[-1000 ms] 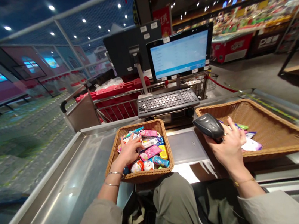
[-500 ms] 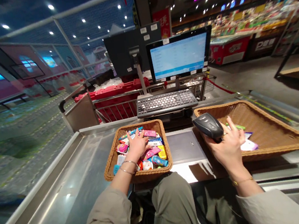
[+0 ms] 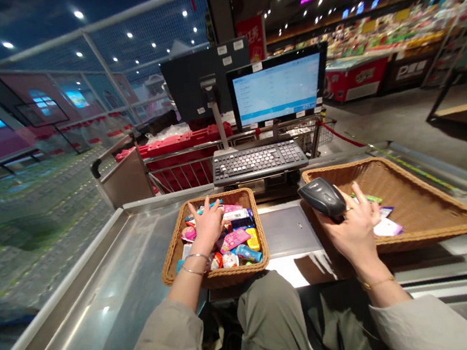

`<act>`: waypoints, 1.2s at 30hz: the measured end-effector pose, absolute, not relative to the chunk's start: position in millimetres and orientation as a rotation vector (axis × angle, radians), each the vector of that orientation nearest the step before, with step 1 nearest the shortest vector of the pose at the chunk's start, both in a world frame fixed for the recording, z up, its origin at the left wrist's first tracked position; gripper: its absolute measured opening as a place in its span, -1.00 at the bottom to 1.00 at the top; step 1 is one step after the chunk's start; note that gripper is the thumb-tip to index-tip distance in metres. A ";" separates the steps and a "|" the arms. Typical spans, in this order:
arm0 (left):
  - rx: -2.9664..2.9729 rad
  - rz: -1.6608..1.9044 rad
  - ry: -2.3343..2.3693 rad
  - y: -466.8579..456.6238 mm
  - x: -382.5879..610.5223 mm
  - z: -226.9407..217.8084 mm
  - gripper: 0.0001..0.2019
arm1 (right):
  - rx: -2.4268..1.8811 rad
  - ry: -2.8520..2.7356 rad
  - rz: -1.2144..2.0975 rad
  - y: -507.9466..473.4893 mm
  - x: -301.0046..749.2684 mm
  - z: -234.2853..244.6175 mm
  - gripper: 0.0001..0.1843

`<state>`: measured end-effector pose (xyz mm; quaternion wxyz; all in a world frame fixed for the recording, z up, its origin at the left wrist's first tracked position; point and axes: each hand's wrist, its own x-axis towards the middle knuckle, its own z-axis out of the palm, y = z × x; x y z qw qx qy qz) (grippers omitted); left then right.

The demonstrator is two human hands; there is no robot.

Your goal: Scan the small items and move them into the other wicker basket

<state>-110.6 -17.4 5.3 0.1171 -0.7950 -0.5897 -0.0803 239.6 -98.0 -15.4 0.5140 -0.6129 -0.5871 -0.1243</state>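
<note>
My left hand (image 3: 209,224) is over the left wicker basket (image 3: 168,271), fingers spread among small colourful packets at its far side. Pink packs (image 3: 235,239), a blue tube (image 3: 248,253), a yellow pack (image 3: 253,239) and round red-and-white items (image 3: 230,259) fill that basket. Whether the fingertips touch any packet I cannot tell. In my right hand (image 3: 354,225) is a black barcode scanner (image 3: 322,197), its head pointing left above the near left corner of the right wicker basket (image 3: 423,198). A white-and-purple packet (image 3: 387,226) and a green item (image 3: 374,198) lie in this second basket, partly behind my hand.
Between the baskets lies a grey flat plate (image 3: 290,229) set in the metal counter (image 3: 112,277). Behind it stand a keyboard (image 3: 259,161) and a lit monitor (image 3: 277,90). A shopping cart with red crates (image 3: 184,140) is beyond the counter.
My left hand has shifted slightly toward the far left of its basket, uncovering more of the pink pack. The scanner stays in my right hand, nearly still.
</note>
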 end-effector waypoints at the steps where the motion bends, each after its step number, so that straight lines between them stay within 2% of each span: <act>1: -2.306 -0.277 -1.728 -17.8 -108.8 9.7 -0.84 | -1.473 -1.417 -0.300 -98.0 239.2 -15.1 -0.53; 19: -2.164 -0.741 -1.698 -28.1 -50.4 42.4 -0.79 | -1.478 -1.515 -0.326 -100.8 236.7 -12.9 -0.59; 27: -2.189 -0.816 -1.633 -26.8 -24.3 39.3 -0.74 | -1.452 -1.565 -0.370 -102.3 235.1 -10.4 -0.62; 36: -2.211 -0.838 -1.590 -26.4 -11.4 35.1 -0.76 | -1.424 -1.634 -0.384 -106.3 228.6 -4.7 -0.75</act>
